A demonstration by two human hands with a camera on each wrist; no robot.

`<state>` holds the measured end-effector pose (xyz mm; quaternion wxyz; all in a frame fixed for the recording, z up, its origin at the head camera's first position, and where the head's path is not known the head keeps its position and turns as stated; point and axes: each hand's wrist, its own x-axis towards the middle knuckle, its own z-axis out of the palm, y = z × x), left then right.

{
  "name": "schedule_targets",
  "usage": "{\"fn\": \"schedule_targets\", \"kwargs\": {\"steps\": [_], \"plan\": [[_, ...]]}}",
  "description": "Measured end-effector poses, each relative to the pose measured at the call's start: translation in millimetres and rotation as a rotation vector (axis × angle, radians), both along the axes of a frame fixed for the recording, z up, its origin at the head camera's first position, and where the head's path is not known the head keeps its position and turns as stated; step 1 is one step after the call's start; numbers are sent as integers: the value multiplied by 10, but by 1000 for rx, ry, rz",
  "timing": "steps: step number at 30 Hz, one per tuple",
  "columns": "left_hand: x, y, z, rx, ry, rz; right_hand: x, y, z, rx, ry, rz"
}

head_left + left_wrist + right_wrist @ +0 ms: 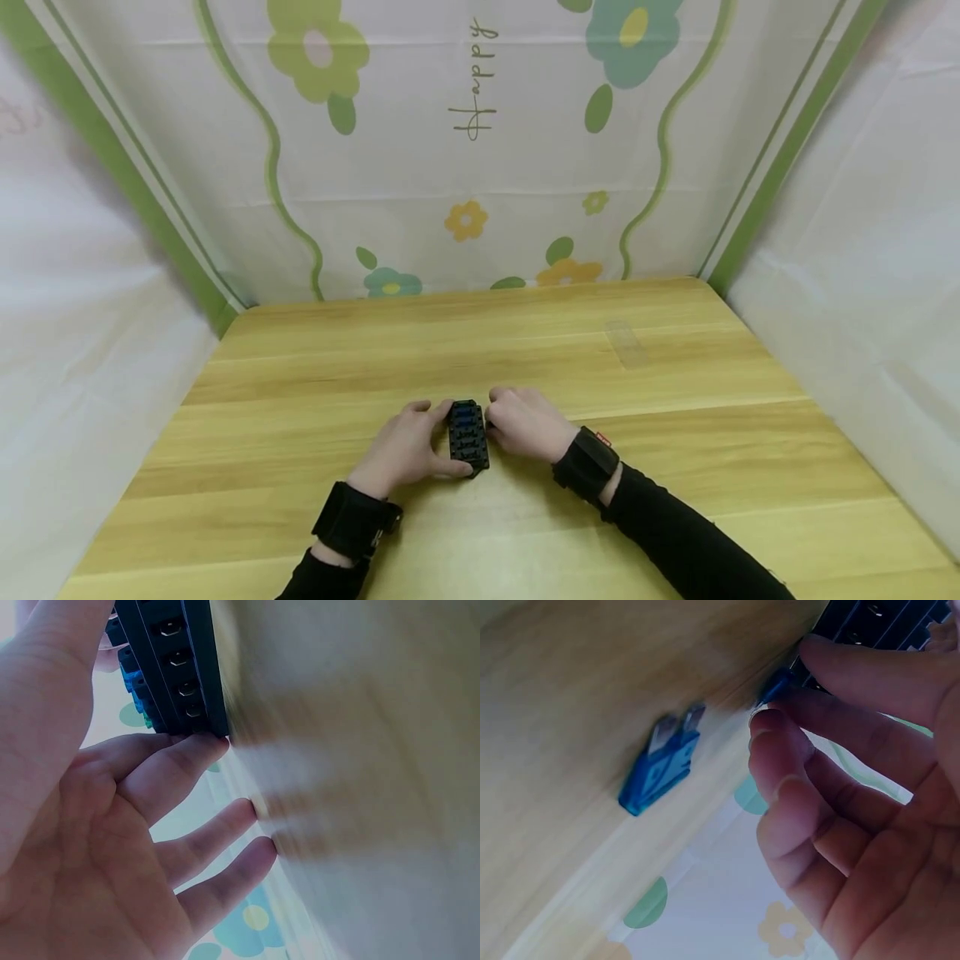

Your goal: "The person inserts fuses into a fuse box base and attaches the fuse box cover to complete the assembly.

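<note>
A black fuse block (468, 437) with rows of slots lies lengthwise away from me on the table. Blue fuses (466, 417) and a green one sit toward its far end. My left hand (405, 446) grips the block, thumb at the near end and index finger at the far left corner; its other fingers spread over the table. Close to the block's right side, my right hand (525, 423) pinches a blue blade fuse (776, 686) between thumb and index fingertip, partly hidden by the fingers. Another blue blade fuse (660, 771) with two metal prongs lies beside that hand.
The wooden table (300, 358) has a clear tape strip (626, 343) stuck at its right rear. A flower-printed curtain (405, 183) rises behind the back edge, and white cloth hangs on both sides. Black straps (356, 521) circle both wrists.
</note>
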<state>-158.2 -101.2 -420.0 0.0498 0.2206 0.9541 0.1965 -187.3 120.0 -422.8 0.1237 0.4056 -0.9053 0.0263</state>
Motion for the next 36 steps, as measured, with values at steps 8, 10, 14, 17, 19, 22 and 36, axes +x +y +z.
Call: {"fn": "schedule_targets", "kwargs": {"steps": [8, 10, 14, 17, 19, 22, 36], "plan": [[0, -9, -11, -4, 3, 3, 17, -24, 19, 19, -22, -9], [-1, -6, -6, -5, 3, 5, 9, -23, 11, 18, -26, -19], [-2, -1, 3, -9, 7, 7, 3, -18, 3, -1, -27, -35], [-1, -2, 1, -10, 11, 6, 1, -16, 1, -9, -26, -41], [-1, -3, -3, -13, 11, 9, 1, -17, 2, -10, -25, -40], [4, -4, -5, -15, 9, 15, 5, -23, 10, -8, -20, -36], [1, 2, -1, -7, 6, 14, 22, -33, 4, 30, -12, -37]]}}
